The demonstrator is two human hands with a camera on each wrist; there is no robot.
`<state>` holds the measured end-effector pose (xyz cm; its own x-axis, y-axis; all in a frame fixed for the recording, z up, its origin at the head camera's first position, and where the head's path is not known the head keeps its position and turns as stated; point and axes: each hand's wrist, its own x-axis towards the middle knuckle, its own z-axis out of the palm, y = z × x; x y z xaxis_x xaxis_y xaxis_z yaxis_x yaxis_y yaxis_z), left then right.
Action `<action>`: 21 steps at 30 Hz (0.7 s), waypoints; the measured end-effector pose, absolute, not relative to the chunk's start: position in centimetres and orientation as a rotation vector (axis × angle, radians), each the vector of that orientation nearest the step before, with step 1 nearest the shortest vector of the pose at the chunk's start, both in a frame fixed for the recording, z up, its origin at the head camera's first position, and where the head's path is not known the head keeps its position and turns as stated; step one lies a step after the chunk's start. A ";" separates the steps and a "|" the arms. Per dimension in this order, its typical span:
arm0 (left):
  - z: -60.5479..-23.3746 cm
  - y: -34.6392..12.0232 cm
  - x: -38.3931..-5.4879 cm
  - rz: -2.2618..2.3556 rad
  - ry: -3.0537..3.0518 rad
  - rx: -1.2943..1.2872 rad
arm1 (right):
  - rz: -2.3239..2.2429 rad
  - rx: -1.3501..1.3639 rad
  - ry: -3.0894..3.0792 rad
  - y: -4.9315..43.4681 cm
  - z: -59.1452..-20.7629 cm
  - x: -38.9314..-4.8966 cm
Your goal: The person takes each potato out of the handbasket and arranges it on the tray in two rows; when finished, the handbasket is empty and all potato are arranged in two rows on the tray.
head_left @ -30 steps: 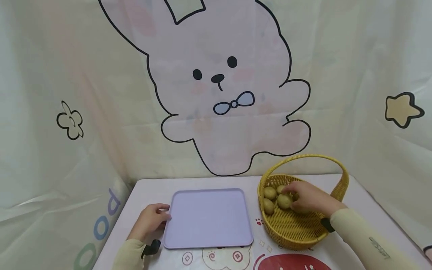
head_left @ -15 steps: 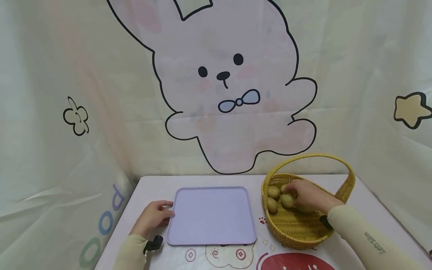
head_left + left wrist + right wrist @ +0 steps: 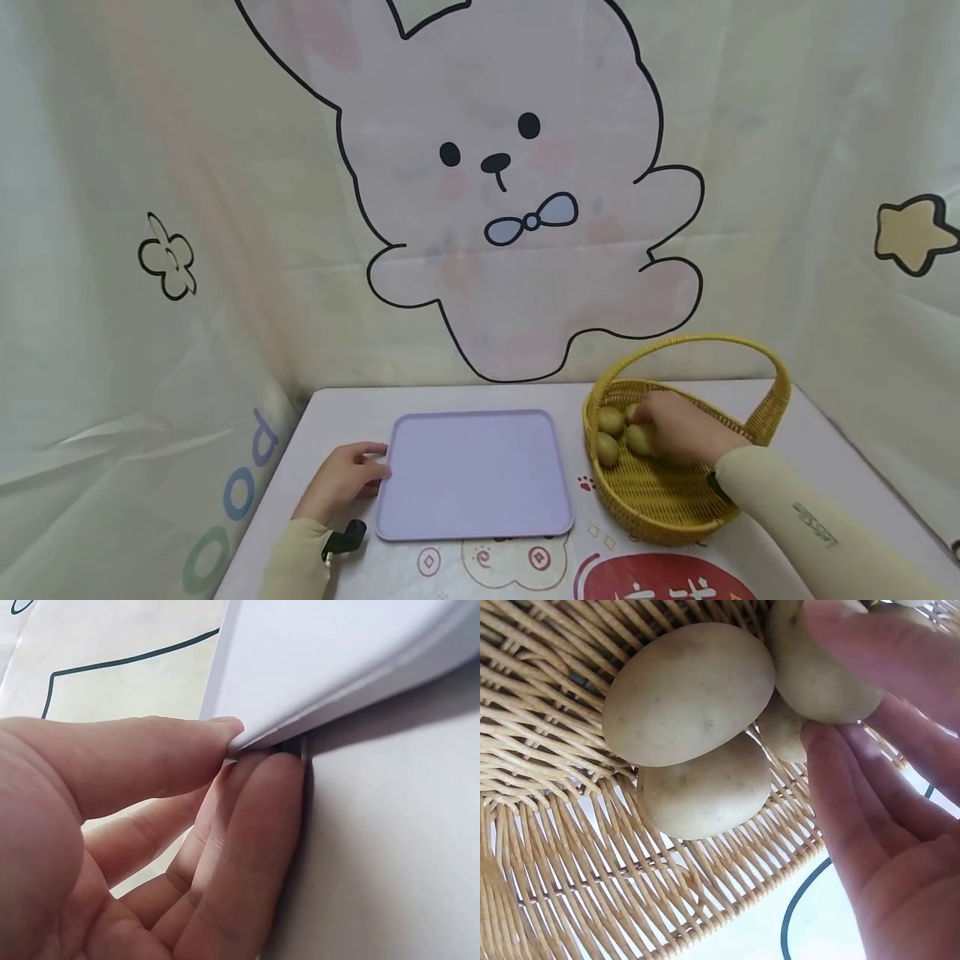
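Note:
My left hand (image 3: 341, 481) pinches the left edge of a flat lilac tray (image 3: 474, 475). In the left wrist view its thumb (image 3: 142, 761) lies on the tray's rim and its fingers curl underneath. My right hand (image 3: 678, 425) reaches into a yellow wicker basket (image 3: 667, 504) holding several smooth, olive-coloured, egg-shaped things (image 3: 608, 450). The right wrist view shows thumb and fingers around one egg-shaped thing (image 3: 821, 671), which has faint dark specks. Two more egg-shaped things (image 3: 690, 694) lie beside it against the wicker, and another is partly hidden below.
The basket's tall arched handle (image 3: 697, 337) rises behind and beside the right forearm. Beneath lies a white table (image 3: 345, 412) with printed drawings and a red patch (image 3: 660, 579) at the front. A cloth with a rabbit drawing (image 3: 495, 275) hangs behind.
The right fingers have closed in around one egg-shaped thing inside the basket. The left hand keeps its place at the tray's edge; the head view has shifted slightly.

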<state>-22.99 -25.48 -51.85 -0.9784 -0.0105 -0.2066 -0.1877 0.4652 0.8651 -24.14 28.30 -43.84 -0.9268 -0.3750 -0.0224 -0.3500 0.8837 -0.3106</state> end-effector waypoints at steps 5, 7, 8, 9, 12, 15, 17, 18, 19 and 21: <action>-51.8 -25.8 -22.8 1.520 2.525 -0.187 | -0.507 -0.511 2.938 29.0 -44.3 -24.2; -51.7 -25.8 -22.8 1.506 2.523 -0.183 | -0.532 -0.476 2.926 29.4 -44.1 -23.9; -51.7 -25.8 -22.8 1.502 2.522 -0.181 | -0.538 -0.460 2.927 29.5 -44.0 -23.7; -51.7 -25.8 -22.9 1.495 2.524 -0.180 | -0.555 -0.447 2.929 29.7 -43.7 -23.4; -51.6 -25.8 -23.0 1.491 2.529 -0.178 | -0.634 -0.400 2.921 30.1 -42.7 -22.5; -51.6 -25.8 -23.1 1.503 2.521 -0.187 | -0.717 -0.369 2.917 30.2 -41.6 -21.5; -51.7 -25.8 -23.1 1.510 2.513 -0.200 | -0.753 -0.367 2.930 30.0 -41.1 -20.7; -51.8 -25.8 -23.1 1.513 2.509 -0.207 | -0.767 -0.371 2.945 29.9 -40.9 -20.2; -51.8 -25.8 -23.1 1.518 2.503 -0.207 | -0.783 -0.368 2.960 29.8 -40.7 -19.6; -51.8 -25.8 -23.1 1.526 2.499 -0.201 | -0.850 -0.352 2.980 29.4 -40.4 -18.2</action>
<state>-23.13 -25.76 -51.81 -0.9695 -0.0088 -0.2451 -0.2221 0.4560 0.8618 -18.24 29.38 -40.43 -0.9743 -0.2216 0.0399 -0.2093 0.8262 -0.5231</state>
